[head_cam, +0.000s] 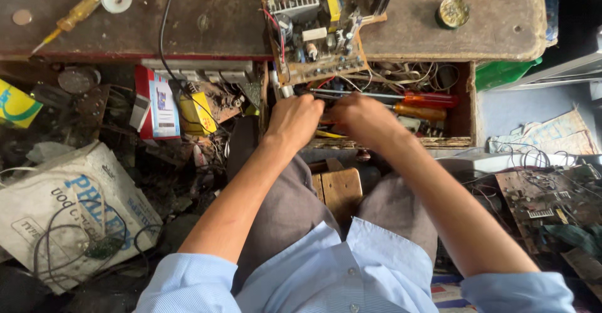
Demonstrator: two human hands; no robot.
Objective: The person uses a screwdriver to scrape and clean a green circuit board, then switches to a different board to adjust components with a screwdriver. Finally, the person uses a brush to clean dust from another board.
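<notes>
Both hands reach into an open wooden drawer (467, 109) of tools. The left hand (295, 120) and right hand (364, 117) sit close together with fingers curled down among the contents; whether either is clamped on anything cannot be told. Just right of them lie red-handled screwdrivers (426, 100). Directly above, a circuit board (316, 31) overhangs the bench edge (188, 54).

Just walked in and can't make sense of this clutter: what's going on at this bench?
A seated person has both hands in an open drawer under a worn workbench. The left hand and right hand are close together among wires and tools, beside red and orange-handled screwdrivers. What the fingers grip is hidden. A circuit board hangs over the bench edge just above the hands.
</notes>
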